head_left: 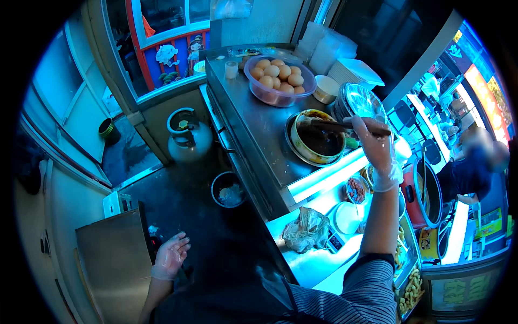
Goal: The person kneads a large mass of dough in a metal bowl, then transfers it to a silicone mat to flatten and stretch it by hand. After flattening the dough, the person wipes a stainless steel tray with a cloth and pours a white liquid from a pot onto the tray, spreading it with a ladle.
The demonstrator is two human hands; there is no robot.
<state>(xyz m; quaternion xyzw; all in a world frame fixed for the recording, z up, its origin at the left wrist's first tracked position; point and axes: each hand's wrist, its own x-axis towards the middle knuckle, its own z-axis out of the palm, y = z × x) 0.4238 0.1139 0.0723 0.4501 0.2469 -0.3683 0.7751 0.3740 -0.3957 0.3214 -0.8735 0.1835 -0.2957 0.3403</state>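
Observation:
My right hand [374,148], in a thin clear plastic glove, grips the dark handle of a brush or spatula [334,126]. The tool's far end reaches over a bowl of dark brown sauce [319,139], so its shape there is hard to tell. The sauce-stained bowl [340,150] sits in a metal dish on the steel counter [259,133]. My left hand [170,254], gloved too, hangs low over the floor, near the steel cabinet [111,259], with its fingers apart and nothing in it.
A purple plastic bowl [267,96] of brown eggs stands behind the sauce, beside stacked white containers [356,73]. A crumpled plastic bag [306,231] lies on the lit lower counter. A gas cylinder [190,141] and a bin [228,190] are on the floor. A person [465,174] stands outside.

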